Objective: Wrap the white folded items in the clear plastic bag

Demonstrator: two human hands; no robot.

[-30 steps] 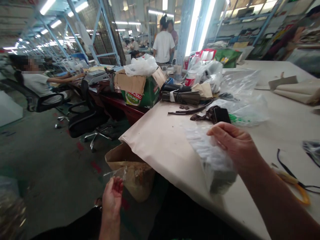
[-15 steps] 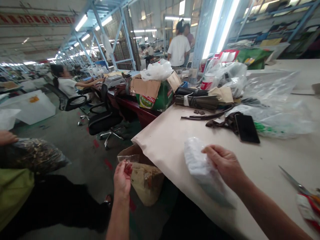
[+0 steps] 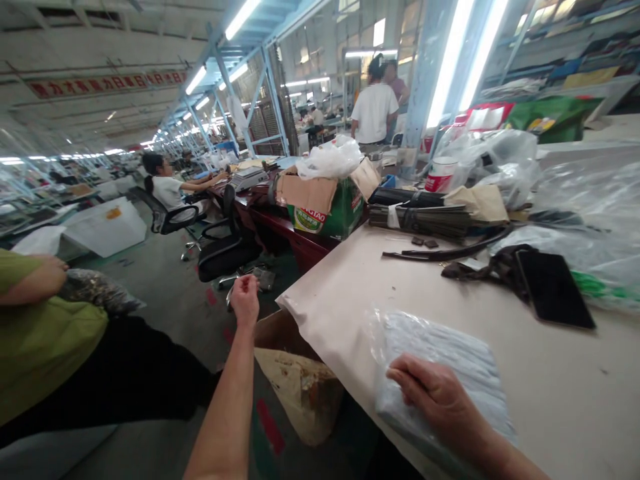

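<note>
My right hand (image 3: pixel 435 400) rests on a clear plastic packet of white pieces (image 3: pixel 445 363) that lies near the front edge of the paper-covered table (image 3: pixel 350 293); its fingers curl over the packet's near side. My left hand (image 3: pixel 245 300) is raised out to the left over the floor, above an open cardboard box (image 3: pixel 295 373). Its fingers are pinched together, and what they hold is too small to make out.
A black phone (image 3: pixel 553 290), dark straps (image 3: pixel 440 252) and a bundle of dark strips (image 3: pixel 425 217) lie further back on the table, with clear bags (image 3: pixel 585 200) and a green carton (image 3: pixel 325 203). A person in green (image 3: pixel 45 333) sits at my left. Office chairs (image 3: pixel 225 243) and other workers are beyond.
My left hand rose and swung away from the box, and the clear scrap it held is gone from view. The packet now lies flat under my right hand. The view tilted up.
</note>
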